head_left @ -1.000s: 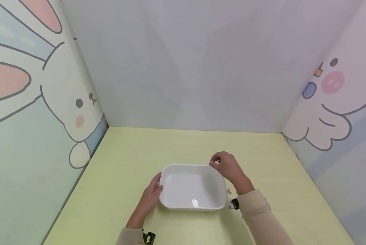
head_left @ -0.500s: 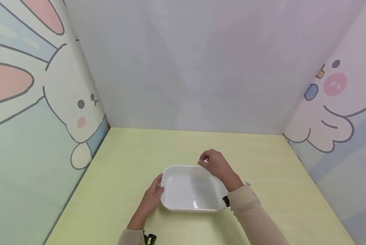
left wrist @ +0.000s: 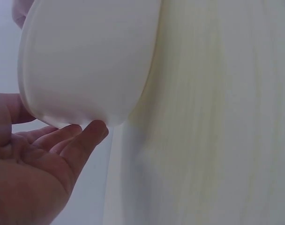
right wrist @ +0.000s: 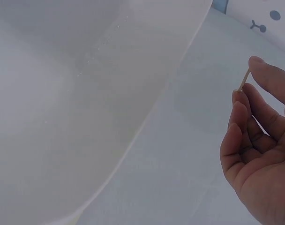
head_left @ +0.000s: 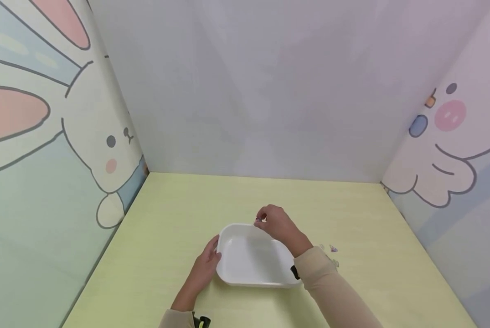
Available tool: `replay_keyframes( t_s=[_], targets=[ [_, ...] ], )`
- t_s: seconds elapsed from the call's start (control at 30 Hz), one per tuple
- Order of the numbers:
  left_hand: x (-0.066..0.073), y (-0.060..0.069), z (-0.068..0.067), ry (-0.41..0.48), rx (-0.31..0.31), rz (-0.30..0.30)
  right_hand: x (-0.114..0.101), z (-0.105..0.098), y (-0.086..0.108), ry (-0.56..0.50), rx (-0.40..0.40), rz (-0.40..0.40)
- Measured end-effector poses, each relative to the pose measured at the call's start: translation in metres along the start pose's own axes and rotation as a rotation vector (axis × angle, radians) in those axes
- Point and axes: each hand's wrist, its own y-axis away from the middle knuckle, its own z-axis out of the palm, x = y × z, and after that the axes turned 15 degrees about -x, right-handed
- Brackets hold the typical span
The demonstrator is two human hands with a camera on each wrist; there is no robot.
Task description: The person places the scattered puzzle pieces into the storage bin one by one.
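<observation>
Where cartoon walls (head_left: 43, 205) flank yellow tabletop (head_left: 179, 209), left hand (head_left: 205, 264) grips dish (head_left: 245, 264), right hand (head_left: 278, 224) pinches piece (right wrist: 244, 80).

No text, label, brand, number or sign is legible in any of the three views (head camera, left wrist camera and right wrist camera).

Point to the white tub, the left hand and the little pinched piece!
White tub (head_left: 245, 262): head view, inside bottom.
Left hand (left wrist: 41, 166): left wrist view, palm.
Little pinched piece (right wrist: 244, 80): right wrist view, thin edge.
</observation>
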Motion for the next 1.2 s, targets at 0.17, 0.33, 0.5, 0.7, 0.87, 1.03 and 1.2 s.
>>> replay_keyframes(
  t_s=[0.17,0.33,0.5,0.7,0.87,1.03,1.2],
  targets=[
    [-0.002,0.001,0.000,0.004,-0.007,0.007,0.000,0.011,-0.006,0.014,-0.035,-0.021],
    [-0.003,0.000,-0.001,0.004,-0.016,0.018,-0.001,0.018,-0.010,0.050,-0.059,-0.059],
    [-0.003,-0.001,-0.001,0.007,-0.021,0.029,-0.008,0.022,-0.015,0.066,-0.100,-0.070],
    [-0.004,-0.003,-0.002,0.014,-0.020,0.023,-0.015,0.028,-0.023,0.097,-0.142,-0.069],
    [-0.005,-0.003,-0.002,0.015,-0.020,0.011,-0.020,0.038,-0.030,0.136,-0.180,-0.067],
    [-0.004,-0.001,-0.002,0.008,-0.021,0.006,-0.024,0.049,-0.034,0.157,-0.212,-0.060],
    [-0.004,-0.001,-0.002,-0.002,-0.015,0.003,-0.024,0.056,-0.037,0.189,-0.223,-0.078]
  ],
)
